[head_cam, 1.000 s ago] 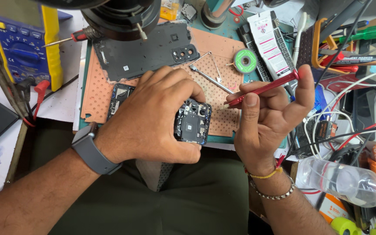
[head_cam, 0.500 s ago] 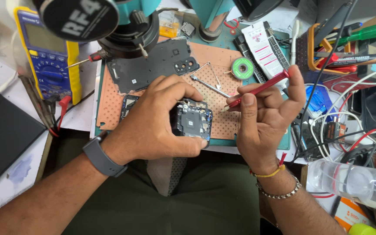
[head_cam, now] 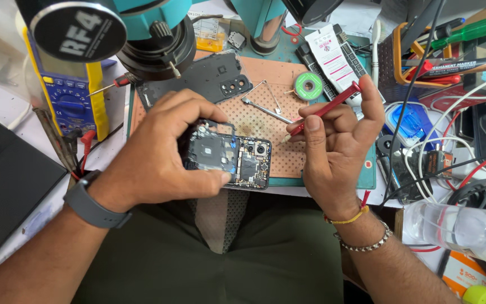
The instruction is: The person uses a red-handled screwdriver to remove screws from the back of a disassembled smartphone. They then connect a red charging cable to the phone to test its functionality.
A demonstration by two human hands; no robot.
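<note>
My left hand [head_cam: 161,155] grips an opened phone [head_cam: 243,164] with its back off, circuit board and camera modules showing, held at the near edge of an orange perforated work mat [head_cam: 265,121]. The fingers curl over the phone's left part, where a dark inner cover plate [head_cam: 208,149] sits. My right hand [head_cam: 336,149] holds a red screwdriver [head_cam: 324,108] between thumb and fingers, tip pointing down-left, a little to the right of the phone and not touching it.
The phone's black back cover [head_cam: 203,81] lies on the mat's far side beside tweezers [head_cam: 265,107] and a green solder wick reel [head_cam: 309,85]. A microscope [head_cam: 142,28] hangs above, a yellow multimeter [head_cam: 77,101] and laptop [head_cam: 1,174] left, cables, markers and a plastic bottle [head_cam: 468,228] right.
The view has dropped and shifted so the microscope fills the top. My left hand's fingers have lifted off the phone's middle, baring the dark cover plate. The right hand keeps the screwdriver raised.
</note>
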